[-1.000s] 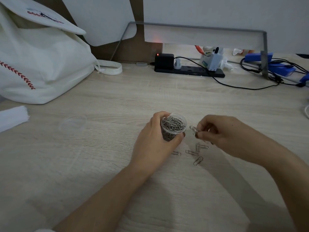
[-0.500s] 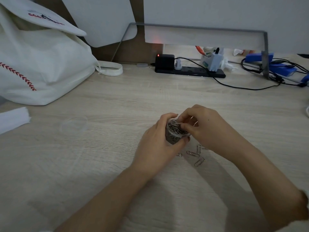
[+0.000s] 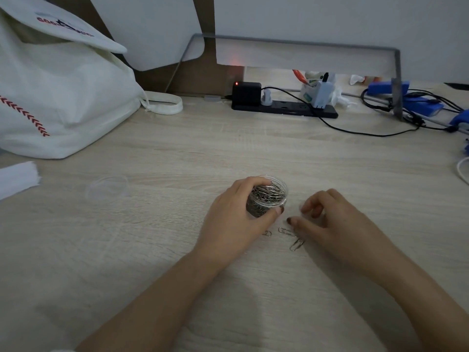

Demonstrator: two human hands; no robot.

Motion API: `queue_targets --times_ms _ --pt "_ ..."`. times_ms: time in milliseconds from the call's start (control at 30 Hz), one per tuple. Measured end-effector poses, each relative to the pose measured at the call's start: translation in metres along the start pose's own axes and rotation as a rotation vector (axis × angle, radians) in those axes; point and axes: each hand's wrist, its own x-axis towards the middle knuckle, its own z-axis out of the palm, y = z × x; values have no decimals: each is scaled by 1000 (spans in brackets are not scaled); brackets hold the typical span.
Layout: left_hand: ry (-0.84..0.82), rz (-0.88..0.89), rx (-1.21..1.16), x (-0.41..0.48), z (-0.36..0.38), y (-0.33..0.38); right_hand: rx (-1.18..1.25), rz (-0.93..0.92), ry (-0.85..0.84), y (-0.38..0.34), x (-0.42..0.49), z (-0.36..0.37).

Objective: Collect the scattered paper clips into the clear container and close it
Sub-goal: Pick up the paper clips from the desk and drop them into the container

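Note:
A small clear container (image 3: 269,196), nearly full of silver paper clips, stands open on the wooden desk. My left hand (image 3: 236,224) grips it from the left, thumb across its front. My right hand (image 3: 330,219) hovers low just right of it, fingers loosely curled and holding nothing, thumb tip close to the loose paper clips (image 3: 291,236) on the desk. One more clip (image 3: 267,233) peeks out under my left thumb. The clear round lid (image 3: 106,189) lies flat far to the left.
A white cloth bag (image 3: 63,97) fills the back left. White paper sheets (image 3: 17,179) lie at the left edge. A black power strip (image 3: 284,107) with plugs and a trailing cable sits at the back, with blue tools and wires (image 3: 418,102) at the back right.
My right hand carried a clip to the container's mouth, dropped it in, and has come back down to the right beside the loose clips. The left hand kept its hold.

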Motion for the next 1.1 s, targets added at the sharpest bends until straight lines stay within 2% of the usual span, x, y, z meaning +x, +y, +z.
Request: queue_targets --times_ms 300,467,600,700,833,1100 --pt "74 -78 -16 2 1 -3 62 -108 17 -1 1 5" --pt "66 -91 -15 2 1 -3 163 -208 -43 -5 -1 3" --pt "63 -90 -7 2 1 -3 201 -173 -16 2 -3 -11" --pt "59 -92 -9 3 1 -3 182 -105 -135 9 -7 -14" --pt "61 -93 -8 3 1 -3 138 -109 -272 8 -10 -10" --pt "72 -83 -17 3 1 -3 215 -199 -190 3 -5 -2"
